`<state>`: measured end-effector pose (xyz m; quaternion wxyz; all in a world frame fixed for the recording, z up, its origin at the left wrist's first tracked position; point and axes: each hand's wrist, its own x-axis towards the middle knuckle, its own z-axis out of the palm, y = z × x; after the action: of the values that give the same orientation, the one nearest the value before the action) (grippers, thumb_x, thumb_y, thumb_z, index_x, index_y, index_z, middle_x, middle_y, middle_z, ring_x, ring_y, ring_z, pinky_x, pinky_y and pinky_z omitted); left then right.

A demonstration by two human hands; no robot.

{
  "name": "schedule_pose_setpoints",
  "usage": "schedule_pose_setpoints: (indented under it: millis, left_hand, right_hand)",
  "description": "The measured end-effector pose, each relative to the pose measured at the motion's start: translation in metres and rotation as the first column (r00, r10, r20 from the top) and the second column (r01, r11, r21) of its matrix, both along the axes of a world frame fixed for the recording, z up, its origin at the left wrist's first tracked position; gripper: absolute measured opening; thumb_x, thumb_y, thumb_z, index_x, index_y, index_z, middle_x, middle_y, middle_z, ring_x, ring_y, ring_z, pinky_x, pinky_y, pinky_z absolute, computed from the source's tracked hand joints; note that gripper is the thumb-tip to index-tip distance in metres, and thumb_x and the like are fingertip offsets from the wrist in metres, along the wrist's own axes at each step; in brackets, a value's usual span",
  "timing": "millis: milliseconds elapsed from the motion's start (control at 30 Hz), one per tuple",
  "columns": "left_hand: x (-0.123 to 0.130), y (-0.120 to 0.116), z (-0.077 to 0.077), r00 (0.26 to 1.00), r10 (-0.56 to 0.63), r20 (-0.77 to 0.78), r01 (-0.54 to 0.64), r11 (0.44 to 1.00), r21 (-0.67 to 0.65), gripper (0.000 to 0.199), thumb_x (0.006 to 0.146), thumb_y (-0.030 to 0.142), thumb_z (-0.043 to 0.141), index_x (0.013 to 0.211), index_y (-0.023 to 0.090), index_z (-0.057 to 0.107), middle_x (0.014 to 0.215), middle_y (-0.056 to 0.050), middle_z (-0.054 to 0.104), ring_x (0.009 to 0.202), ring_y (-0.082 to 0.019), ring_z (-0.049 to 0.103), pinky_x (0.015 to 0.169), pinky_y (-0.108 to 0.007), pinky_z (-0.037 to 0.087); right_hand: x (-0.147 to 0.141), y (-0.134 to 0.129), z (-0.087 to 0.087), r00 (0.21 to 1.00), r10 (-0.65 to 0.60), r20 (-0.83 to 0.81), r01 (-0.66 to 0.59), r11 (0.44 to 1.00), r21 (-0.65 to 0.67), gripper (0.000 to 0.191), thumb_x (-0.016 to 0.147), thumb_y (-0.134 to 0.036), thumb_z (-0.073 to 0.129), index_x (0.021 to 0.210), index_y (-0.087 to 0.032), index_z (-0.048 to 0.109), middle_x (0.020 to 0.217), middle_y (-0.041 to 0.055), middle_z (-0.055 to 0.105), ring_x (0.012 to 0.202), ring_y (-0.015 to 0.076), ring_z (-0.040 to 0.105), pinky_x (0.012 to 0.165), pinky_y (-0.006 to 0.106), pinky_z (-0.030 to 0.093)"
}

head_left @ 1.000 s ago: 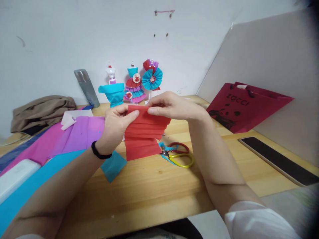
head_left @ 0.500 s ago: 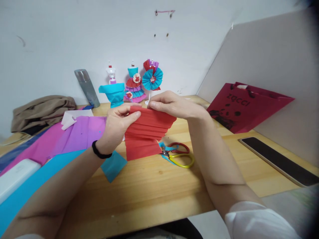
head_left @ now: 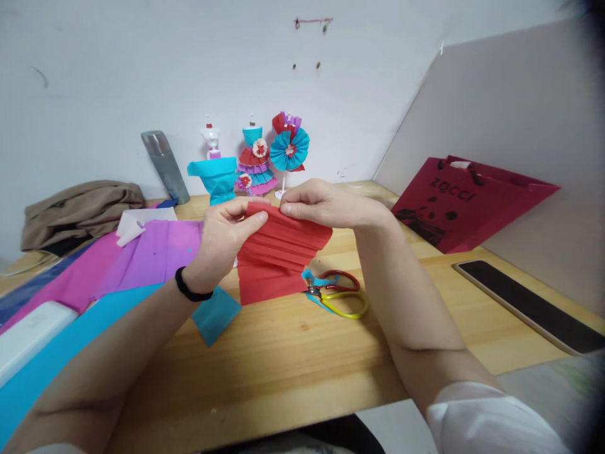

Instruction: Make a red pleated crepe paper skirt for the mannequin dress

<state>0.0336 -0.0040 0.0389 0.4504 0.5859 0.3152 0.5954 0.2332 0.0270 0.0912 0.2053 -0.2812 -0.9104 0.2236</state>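
resting beneath red paper (head_left: 278, 246), the wooden table (head_left: 283, 366) (pale-grained) meets white walls (head_left: 142, 69).

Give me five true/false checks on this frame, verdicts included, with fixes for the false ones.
1. The left hand and right hand both hold red pleated paper. True.
2. The scissors are in the right hand. False: the scissors lie on the table.
3. A black band is on the left wrist. True.
4. The shopping bag is left of both hands. False: the shopping bag is on their right.
5. The big flower on the rightmost dress form is yellow. False: it is blue.
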Motion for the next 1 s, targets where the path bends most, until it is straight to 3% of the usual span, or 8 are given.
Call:
schedule_pose_setpoints:
  millis: [200, 467, 633, 767, 1000]
  left_hand:
    - [0.0007, -0.0004, 0.0008, 1.0, -0.006, -0.008, 0.006, 1.0, -0.013, 0.01, 0.071, 0.023, 0.078, 0.08, 0.018, 0.079, 0.08, -0.004, 0.076, 0.083, -0.021, 0.071, 0.083, -0.034, 0.057]
    - [0.0015, -0.0016, 0.0012, 1.0, -0.019, -0.021, 0.019, 0.999, -0.029, 0.016, 0.07, 0.024, 0.078, 0.084, 0.017, 0.079, 0.085, -0.006, 0.076, 0.083, -0.022, 0.07, 0.083, -0.035, 0.056]
    - [-0.0012, -0.0011, -0.0002, 0.998, -0.047, -0.037, 0.045, 0.997, -0.06, 0.018, 0.073, 0.033, 0.079, 0.078, 0.016, 0.076, 0.076, -0.004, 0.073, 0.069, -0.018, 0.066, 0.067, -0.03, 0.054]
    - [-0.002, -0.0017, -0.0002, 0.995, -0.078, -0.058, 0.072, 0.993, -0.09, 0.027, 0.08, 0.041, 0.072, 0.068, 0.016, 0.071, 0.063, -0.001, 0.067, 0.055, -0.013, 0.059, 0.051, -0.024, 0.044]
    - [0.0018, -0.0003, -0.0009, 0.999, 0.029, -0.039, -0.034, 0.993, -0.117, 0.021, 0.071, 0.035, 0.078, 0.071, 0.015, 0.073, 0.068, -0.003, 0.072, 0.06, -0.015, 0.062, 0.057, -0.026, 0.049]
  right_hand:
    - [-0.0012, -0.0012, 0.0003, 1.0, 0.029, -0.003, -0.029, 1.0, -0.011, 0.042, 0.096, -0.049, 0.047, 0.066, -0.019, 0.042, 0.063, -0.0047, 0.033, 0.057, 0.0082, 0.031, 0.051, 0.025, 0.024]
    - [-0.0018, -0.0015, 0.0005, 0.998, -0.054, 0.018, 0.054, 0.999, 0.009, 0.031, 0.092, -0.026, 0.053, 0.064, -0.019, 0.041, 0.063, -0.0044, 0.034, 0.06, 0.0091, 0.031, 0.055, 0.027, 0.025]
    - [-0.0026, -0.0006, 0.0, 0.997, -0.074, 0.035, 0.072, 0.996, 0.046, 0.032, 0.092, -0.019, 0.052, 0.063, -0.02, 0.038, 0.063, -0.0044, 0.032, 0.061, 0.0091, 0.03, 0.056, 0.027, 0.024]
    - [-0.0025, 0.001, -0.0011, 0.997, -0.061, 0.036, 0.058, 0.996, 0.074, 0.035, 0.095, -0.022, 0.05, 0.063, -0.02, 0.035, 0.062, -0.0041, 0.032, 0.061, 0.0096, 0.03, 0.057, 0.027, 0.025]
    - [-0.0026, 0.0006, -0.0005, 0.998, -0.048, 0.05, 0.044, 0.997, 0.071, 0.036, 0.098, -0.031, 0.046, 0.065, -0.02, 0.036, 0.064, -0.0034, 0.033, 0.06, 0.0099, 0.031, 0.056, 0.027, 0.026]
